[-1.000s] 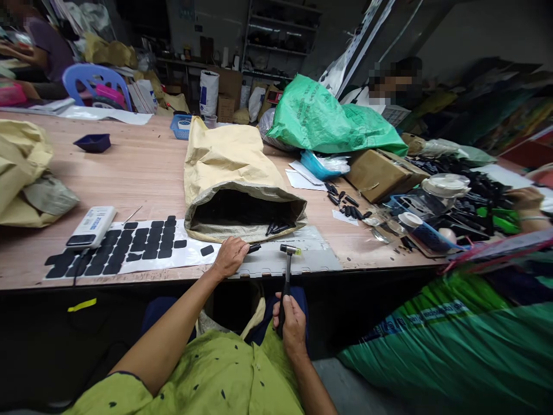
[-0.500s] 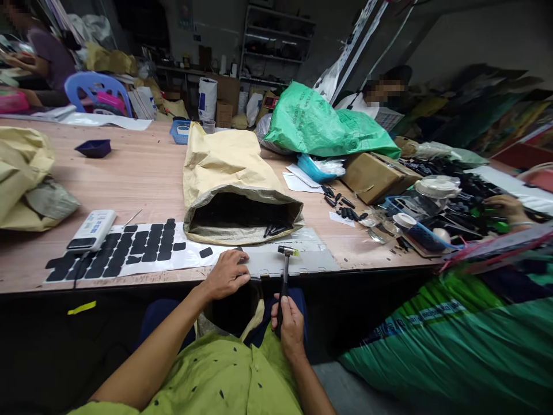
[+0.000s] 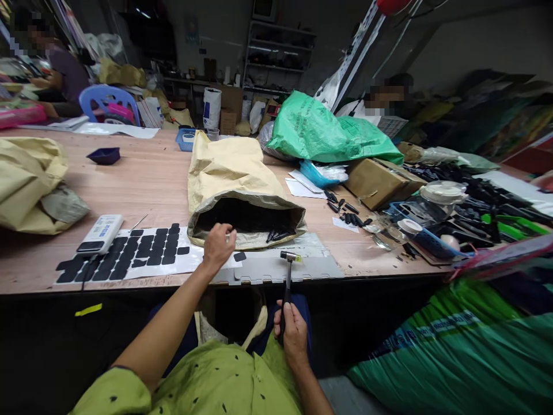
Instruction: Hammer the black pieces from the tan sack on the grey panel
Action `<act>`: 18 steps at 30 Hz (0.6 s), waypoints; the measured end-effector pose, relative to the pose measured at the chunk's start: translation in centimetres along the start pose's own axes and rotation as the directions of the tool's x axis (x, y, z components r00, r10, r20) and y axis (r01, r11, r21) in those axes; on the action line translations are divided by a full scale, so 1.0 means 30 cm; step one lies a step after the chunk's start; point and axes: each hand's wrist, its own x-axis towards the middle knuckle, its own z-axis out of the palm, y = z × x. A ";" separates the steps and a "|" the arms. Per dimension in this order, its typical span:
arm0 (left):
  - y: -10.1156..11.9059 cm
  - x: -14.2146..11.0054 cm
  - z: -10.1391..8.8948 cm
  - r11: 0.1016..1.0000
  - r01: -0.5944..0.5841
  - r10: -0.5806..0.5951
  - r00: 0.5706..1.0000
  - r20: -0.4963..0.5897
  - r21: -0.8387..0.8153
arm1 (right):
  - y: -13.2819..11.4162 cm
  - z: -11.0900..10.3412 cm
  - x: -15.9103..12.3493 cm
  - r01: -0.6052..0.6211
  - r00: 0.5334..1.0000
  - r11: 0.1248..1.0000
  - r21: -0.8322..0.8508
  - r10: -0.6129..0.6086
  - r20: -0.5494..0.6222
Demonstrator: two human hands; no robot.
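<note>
My left hand (image 3: 219, 246) is over the front edge of the open paper sack (image 3: 228, 164). Its fingers are slightly bent and apart, with nothing visible in them. Small black parts (image 3: 279, 235) lie inside the sack's mouth, where the interior is dark. In my right hand (image 3: 291, 331) is a small hammer (image 3: 288, 276), gripped by its black handle. The hammer's head, with a yellow-green face, stands above a grey board (image 3: 311, 262) at the table edge. Close to my left hand, a white sheet (image 3: 184, 265) carries rows of black rounded pads (image 3: 158, 245).
A white device (image 3: 100, 233) with a cable sits left of the pads. Right of the sack are loose black parts (image 3: 345, 213), a cardboard box (image 3: 380, 181), a green bag (image 3: 328, 129) and a cluttered blue basket (image 3: 432, 236). Two people sit farther back. Another sack (image 3: 30, 184) is at left.
My left hand has moved up and forward from the board to the sack's mouth. My right hand keeps hold of the hammer. Another person's hand at the right has left view.
</note>
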 end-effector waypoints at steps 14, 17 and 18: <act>-0.020 0.173 0.016 0.916 0.294 -0.301 0.953 -0.015 0.273 | 0.000 -0.002 0.002 -0.004 1.000 1.000 0.016 0.004 0.013; -0.031 0.065 0.030 0.986 0.055 -0.057 0.998 0.008 0.157 | -0.001 0.002 0.002 -0.004 1.000 1.000 0.012 0.004 0.012; -0.032 0.025 0.039 0.992 -0.049 0.041 0.996 0.075 0.112 | 0.000 0.003 0.003 0.000 1.000 1.000 0.010 0.000 0.012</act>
